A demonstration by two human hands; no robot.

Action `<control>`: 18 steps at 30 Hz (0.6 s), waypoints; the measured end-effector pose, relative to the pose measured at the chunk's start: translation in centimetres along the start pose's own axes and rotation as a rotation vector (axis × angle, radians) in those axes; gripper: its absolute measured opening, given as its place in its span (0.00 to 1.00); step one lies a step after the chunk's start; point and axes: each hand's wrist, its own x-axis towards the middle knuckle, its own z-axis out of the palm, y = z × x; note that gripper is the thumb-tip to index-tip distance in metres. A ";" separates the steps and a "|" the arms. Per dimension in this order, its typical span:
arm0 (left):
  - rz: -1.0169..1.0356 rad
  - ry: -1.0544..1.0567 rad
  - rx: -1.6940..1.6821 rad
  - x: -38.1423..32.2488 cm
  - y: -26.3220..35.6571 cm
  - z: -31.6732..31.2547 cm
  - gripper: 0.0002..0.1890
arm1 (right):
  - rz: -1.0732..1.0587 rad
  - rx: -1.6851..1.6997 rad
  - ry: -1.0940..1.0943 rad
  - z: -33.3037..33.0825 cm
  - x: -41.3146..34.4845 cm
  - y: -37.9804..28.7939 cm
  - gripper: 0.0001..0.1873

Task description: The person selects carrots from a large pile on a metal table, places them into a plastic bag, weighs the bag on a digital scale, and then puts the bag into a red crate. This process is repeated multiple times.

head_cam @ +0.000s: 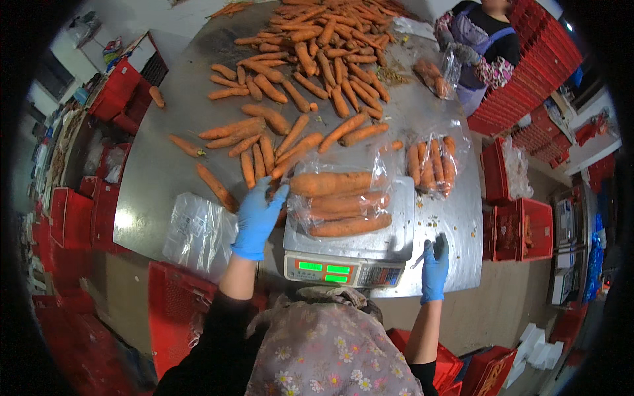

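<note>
A clear plastic bag holding several large carrots point(346, 203) lies on the steel pan of a digital weighing scale point(399, 242). The scale's green displays are lit. My left hand point(258, 218), in a blue glove, is just left of this bag, its thumb and fingers apart near the tips of loose carrots point(267, 151). Whether it touches one is unclear. My right hand point(436, 267), also gloved, hovers by the table's front edge, right of the scale, with its fingers apart and nothing in them. A stack of flat clear plastic bags point(198, 232) lies left of my left hand.
A large pile of carrots point(327, 44) covers the far part of the metal table point(163, 143). Another bag of carrots point(432, 166) lies right of the scale. A gloved co-worker point(478, 49) handles a bagged bunch point(433, 76) at far right. Red crates point(537, 230) stand around the table.
</note>
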 end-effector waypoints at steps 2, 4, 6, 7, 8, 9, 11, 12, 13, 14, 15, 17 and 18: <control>-0.033 0.047 -0.023 0.8 0.8 2.0 0.34 | -0.134 0.180 -0.064 3.8 0.3 -7.1 0.33; -0.078 -0.006 -0.159 2.2 0.7 3.4 0.34 | -0.344 0.059 -0.101 7.5 0.5 -11.9 0.41; -0.089 -0.010 -0.440 3.3 0.1 4.1 0.24 | -0.555 -0.277 -0.035 10.8 0.9 -16.2 0.39; -0.100 -0.006 -0.420 3.4 0.4 3.8 0.20 | -0.642 -0.448 0.015 11.5 1.3 -17.8 0.35; -0.111 0.000 -0.400 3.5 0.5 3.1 0.17 | -0.610 -0.476 -0.031 12.0 2.2 -17.8 0.31; -0.124 0.005 -0.377 3.6 0.4 2.7 0.13 | -0.574 -0.503 -0.077 12.6 3.3 -16.8 0.27; -0.090 0.078 -0.528 2.8 0.0 2.1 0.07 | -0.437 -0.261 -0.186 13.4 4.4 -15.6 0.19; -0.094 0.030 -0.563 2.2 0.7 1.6 0.07 | -0.317 0.001 -0.229 12.9 4.7 -14.8 0.16; -0.104 -0.013 -0.588 1.8 1.7 0.8 0.07 | -0.190 0.269 -0.278 12.6 4.8 -14.2 0.14; -0.195 -0.056 -0.715 1.5 3.1 0.1 0.07 | -0.091 0.426 -0.328 12.0 4.7 -14.3 0.12; -0.295 -0.087 -0.843 0.8 4.8 -0.9 0.07 | 0.012 0.577 -0.390 11.3 4.5 -14.9 0.10; -0.306 -0.123 -1.026 -0.1 8.3 -3.0 0.08 | -0.047 0.693 -0.356 9.2 4.9 -16.4 0.08; -0.219 -0.116 -1.079 -0.2 10.0 -4.3 0.08 | 0.032 0.875 -0.490 7.1 5.6 -17.1 0.08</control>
